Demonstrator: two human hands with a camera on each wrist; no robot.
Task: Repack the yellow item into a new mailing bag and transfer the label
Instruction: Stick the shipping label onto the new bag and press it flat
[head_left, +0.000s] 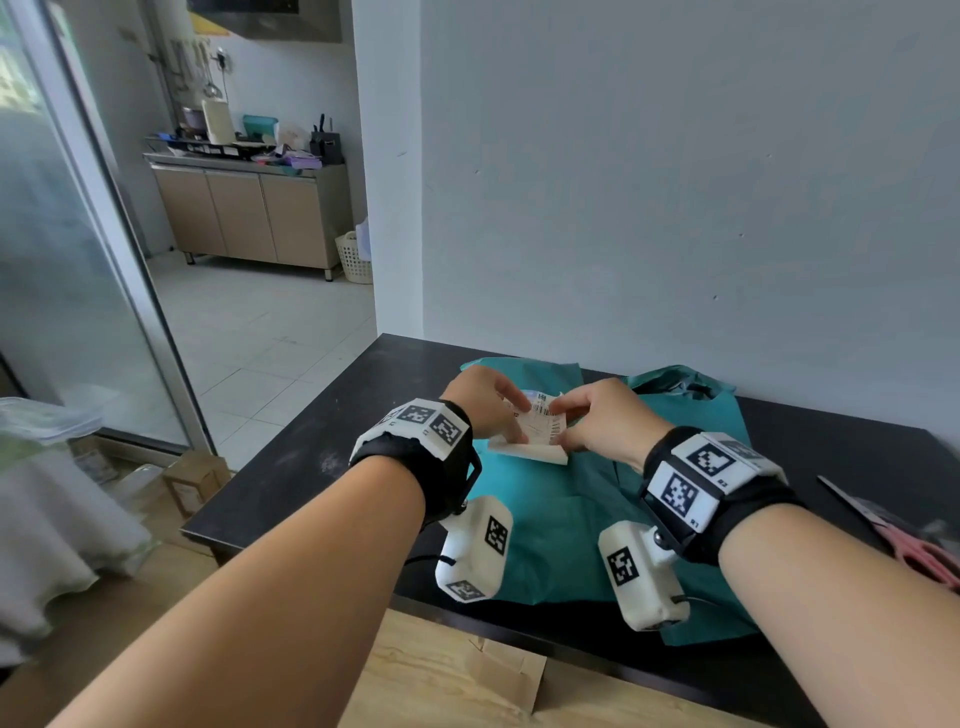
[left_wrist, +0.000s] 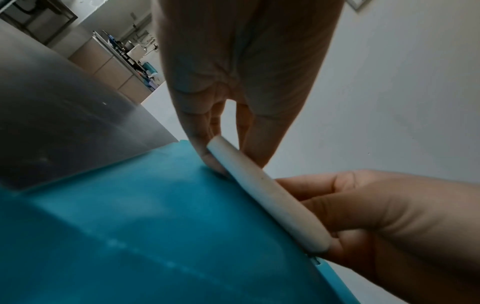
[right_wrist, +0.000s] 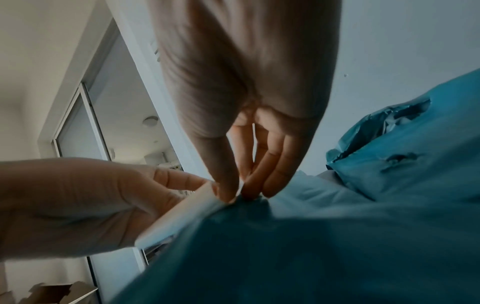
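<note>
So the label (head_left: 540, 423) is sitting on the flat teal mailing bag (head_left: 550, 514), pretty much dead center on my head view, with its barcode side up and one edge curling off the plastic. My left hand (head_left: 485, 402) is at its 9 o'clock side, thumb and fingertips pinching that end; on the left wrist view the thumb tip presses down right where the white strip meets the bag. My right hand (head_left: 605, 421) is at 3 o'clock, thumb and fingers pressed together on the other end of the label. The yellow item I can't make out anywhere, so no idea which bag it's in. A second, crumpled teal bag (head_left: 680, 382) lies at about 1 o'clock from the label, torn open on top. Everything rests on a dark surface (head_left: 322, 441) against a pale wall. Pink-handled scissors (head_left: 906, 540) are way over at 4 o'clock, near the surface's edge.
</note>
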